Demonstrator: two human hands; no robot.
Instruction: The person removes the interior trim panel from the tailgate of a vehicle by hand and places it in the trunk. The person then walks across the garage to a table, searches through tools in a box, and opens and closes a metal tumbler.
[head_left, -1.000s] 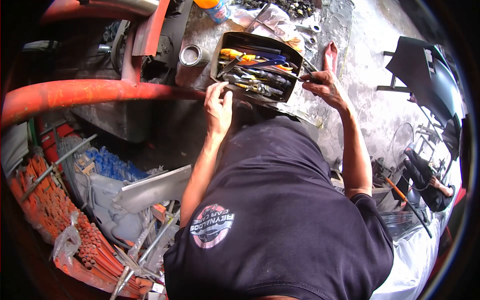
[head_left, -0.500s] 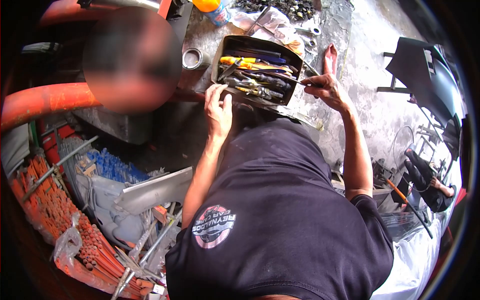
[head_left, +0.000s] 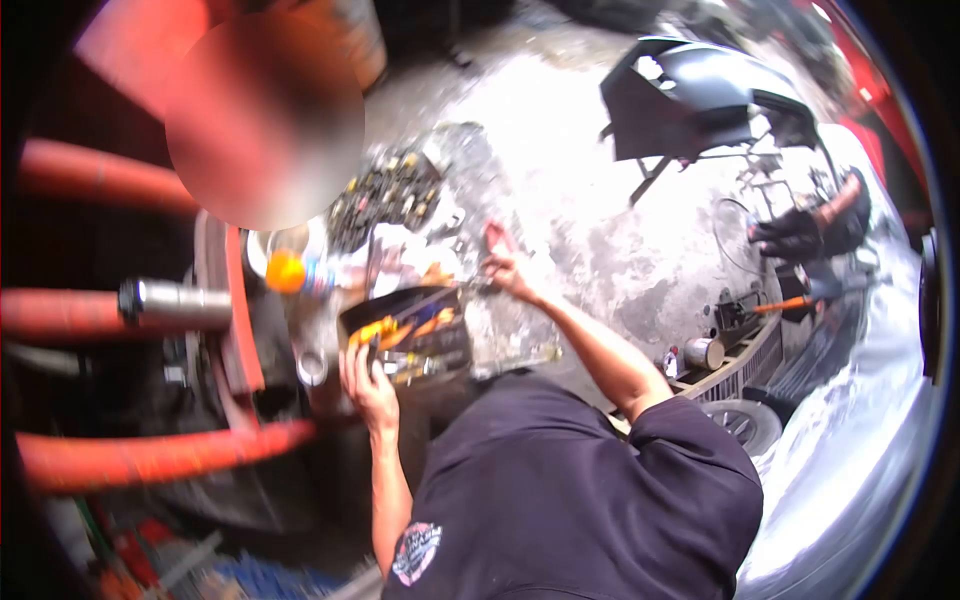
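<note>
The dark open box point(head_left: 455, 350) holds several tools, some with yellow-orange handles point(head_left: 375, 332). My left hand point(head_left: 370, 388) is at its near left corner, the fingers bent over the wall and the thumb set apart. Beyond the box's right end is my right hand point(head_left: 512, 277), fingers pinched on a thin dark tool that is too blurred to name. A reddish elongated thing point(head_left: 495, 238) lies just past those fingers. Crumpled plastic point(head_left: 400, 250) is behind the box, and a round can point(head_left: 312, 368) stands to its left.
An orange-capped spray can point(head_left: 285, 270) and a pile of small dark parts point(head_left: 385, 200) are farther back. Red tubing point(head_left: 160, 455) runs along the left. At the right are a dark bumper point(head_left: 690, 100) on a stand, a wheel point(head_left: 745, 425) and another person point(head_left: 820, 225) in dark clothing.
The view has swung to the right, so the box and both hands sit lower and farther left. My left hand stays at the box corner; my right stays by its right end.
</note>
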